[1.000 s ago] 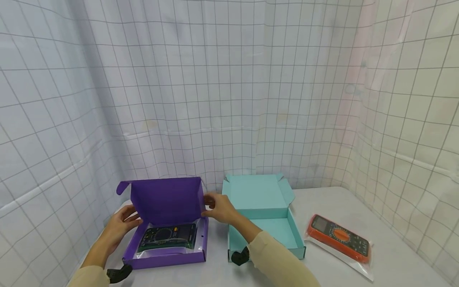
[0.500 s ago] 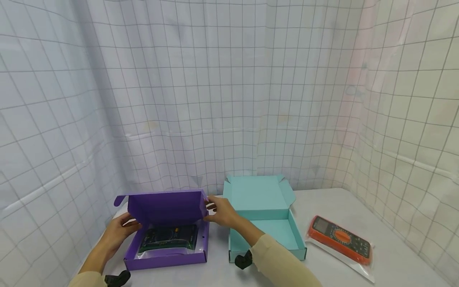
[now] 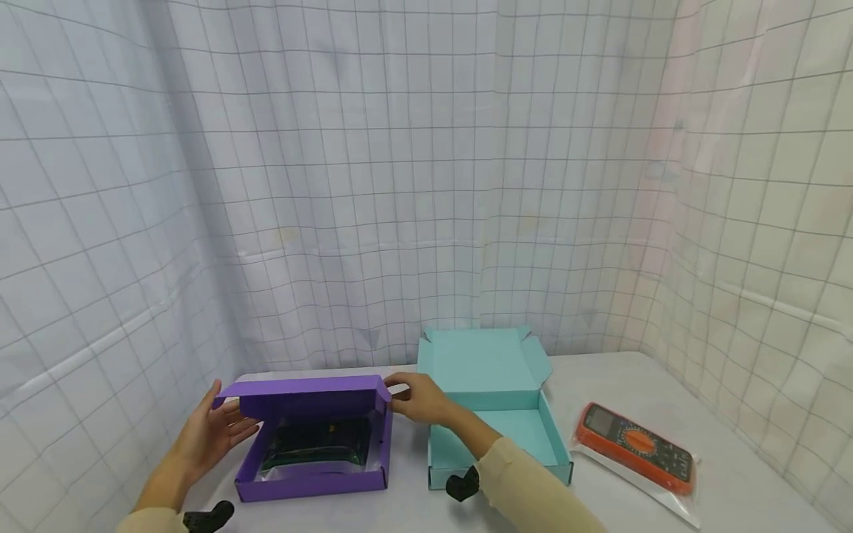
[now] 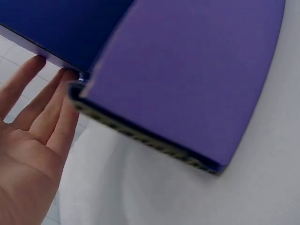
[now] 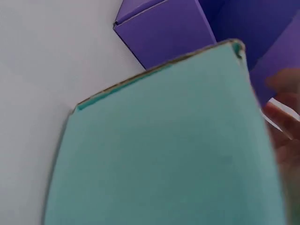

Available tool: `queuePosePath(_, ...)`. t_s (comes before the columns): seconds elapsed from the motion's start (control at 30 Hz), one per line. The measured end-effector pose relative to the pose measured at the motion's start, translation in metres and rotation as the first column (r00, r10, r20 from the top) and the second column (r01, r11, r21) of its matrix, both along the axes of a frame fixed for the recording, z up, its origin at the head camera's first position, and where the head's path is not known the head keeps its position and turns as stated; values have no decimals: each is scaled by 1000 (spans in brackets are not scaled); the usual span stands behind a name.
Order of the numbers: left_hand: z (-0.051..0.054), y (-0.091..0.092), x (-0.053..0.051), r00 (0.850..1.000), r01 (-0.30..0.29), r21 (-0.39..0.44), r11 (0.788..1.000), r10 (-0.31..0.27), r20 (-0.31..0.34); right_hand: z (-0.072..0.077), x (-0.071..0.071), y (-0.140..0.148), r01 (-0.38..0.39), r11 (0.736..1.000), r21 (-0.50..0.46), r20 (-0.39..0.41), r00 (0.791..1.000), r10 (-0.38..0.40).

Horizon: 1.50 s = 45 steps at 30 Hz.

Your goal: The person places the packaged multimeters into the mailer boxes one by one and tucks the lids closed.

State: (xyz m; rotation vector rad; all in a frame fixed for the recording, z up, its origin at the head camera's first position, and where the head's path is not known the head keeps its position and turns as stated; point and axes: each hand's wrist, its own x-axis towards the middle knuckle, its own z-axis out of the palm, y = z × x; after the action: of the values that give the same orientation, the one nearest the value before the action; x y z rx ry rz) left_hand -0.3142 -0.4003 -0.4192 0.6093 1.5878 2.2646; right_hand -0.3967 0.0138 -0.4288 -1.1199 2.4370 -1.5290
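A purple cardboard box (image 3: 313, 485) stands on the left of the table, its lid (image 3: 303, 386) tilted forward partway over the tray. Inside lies a dark multimeter (image 3: 318, 443) in clear plastic, partly shaded. My left hand (image 3: 203, 440) is at the box's left side with fingers extended; in the left wrist view its fingertips (image 4: 69, 74) touch a purple edge. At the lid's right front corner, my right hand (image 3: 424, 401) pinches the lid's side between thumb and fingers. The right wrist view shows this hand blurred and cut off at the edge.
Beside my right forearm, a teal box (image 3: 496, 476) stands with its lid laid back. A bagged orange multimeter (image 3: 636, 448) lies at the right of the white table (image 3: 600, 370). A gridded curtain (image 3: 426, 185) surrounds the back and sides.
The purple lid has swung forward and down over the dark multimeter, with my right hand following at its corner. My left hand's fingers have spread and straightened beside the lid's front left flap.
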Motion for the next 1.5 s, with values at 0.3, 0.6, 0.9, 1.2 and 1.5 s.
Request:
queuePosePath(0.3, 20, 4, 5, 999, -33, -180, 983, 39, 30, 19, 5, 13, -122, 982, -142, 364, 916, 167)
queuePosePath(0.6, 18, -2, 14, 1000, -11, -150, 989, 15, 27, 22, 8, 10, -176, 974, -143, 407, 886, 220)
queuePosePath(0.9, 12, -7, 15, 988, 153, -45, 987, -152, 13, 24, 11, 11, -181, 983, -41, 384, 905, 183)
queuePosePath(1.2, 11, -16, 14, 956, 292, -62, 954, -292, 15, 22, 12, 14, -178, 978, 110, 283, 949, 141)
queuePosePath(1.5, -6, -20, 15, 946, 318, -78, 945, -321, -36, 22, 19, 12, -179, 971, 158, 281, 951, 130)
